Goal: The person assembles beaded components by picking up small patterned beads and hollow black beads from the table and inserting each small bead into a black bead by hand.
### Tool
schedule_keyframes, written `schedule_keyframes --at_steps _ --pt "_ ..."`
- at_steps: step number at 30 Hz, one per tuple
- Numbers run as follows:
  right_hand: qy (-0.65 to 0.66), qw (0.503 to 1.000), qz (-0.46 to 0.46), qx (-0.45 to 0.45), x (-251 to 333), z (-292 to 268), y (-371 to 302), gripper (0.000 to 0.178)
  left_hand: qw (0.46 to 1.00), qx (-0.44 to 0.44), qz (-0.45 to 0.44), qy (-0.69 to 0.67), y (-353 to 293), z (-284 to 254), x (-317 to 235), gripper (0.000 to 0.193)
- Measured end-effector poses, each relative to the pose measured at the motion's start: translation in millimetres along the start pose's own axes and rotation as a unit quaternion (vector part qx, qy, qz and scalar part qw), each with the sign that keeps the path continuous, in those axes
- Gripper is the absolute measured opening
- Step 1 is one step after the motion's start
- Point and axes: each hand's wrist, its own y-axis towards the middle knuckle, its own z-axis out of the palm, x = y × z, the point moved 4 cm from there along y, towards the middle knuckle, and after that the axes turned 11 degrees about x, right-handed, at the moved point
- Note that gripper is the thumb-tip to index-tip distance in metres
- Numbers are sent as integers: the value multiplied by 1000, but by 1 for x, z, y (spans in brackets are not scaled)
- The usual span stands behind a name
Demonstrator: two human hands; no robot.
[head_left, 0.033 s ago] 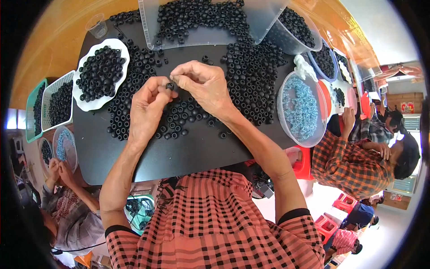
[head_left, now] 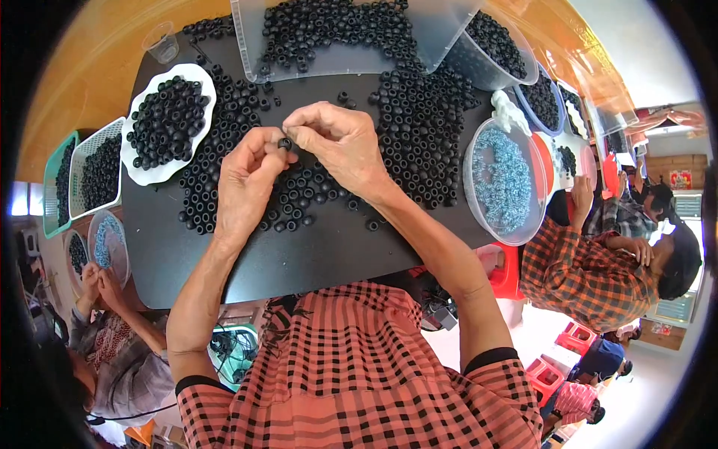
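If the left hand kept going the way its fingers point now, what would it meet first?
The left hand points toward the right hand; beyond the small black ring pinched between them, it would meet those fingertips first.

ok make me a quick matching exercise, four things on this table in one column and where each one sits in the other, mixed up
Things:
1. white tray
2. round tub of blue parts
3. small clear cup
4. single black ring

Places:
a. between the left hand and right hand
b. far left corner
c. right edge of the black table
d. left of the hands, full of black rings

Pairs: 1-d, 2-c, 3-b, 4-a
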Motion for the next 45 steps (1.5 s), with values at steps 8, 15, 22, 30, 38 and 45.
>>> schedule_keyframes --at_steps 8,15,22,30,38,45 --pt "-121 992 -35 22 9 0 -2 13 1000 -1 -2 4 3 -4 4 13" --pt "-86 996 -15 18 2 0 -2 13 999 0 31 12 1 0 2 13" --pt "-123 990 -74 18 8 2 -3 14 1000 7 13 1 1 -5 1 11" --pt "-173 977 -123 0 10 4 -5 16 1000 0 21 -3 0 -5 8 13" --pt "-167 981 -96 20 6 2 -4 22 994 26 26 -101 3 -6 7 14" --pt "-333 913 -229 50 18 5 -1 34 959 88 -47 -266 5 -11 10 11"
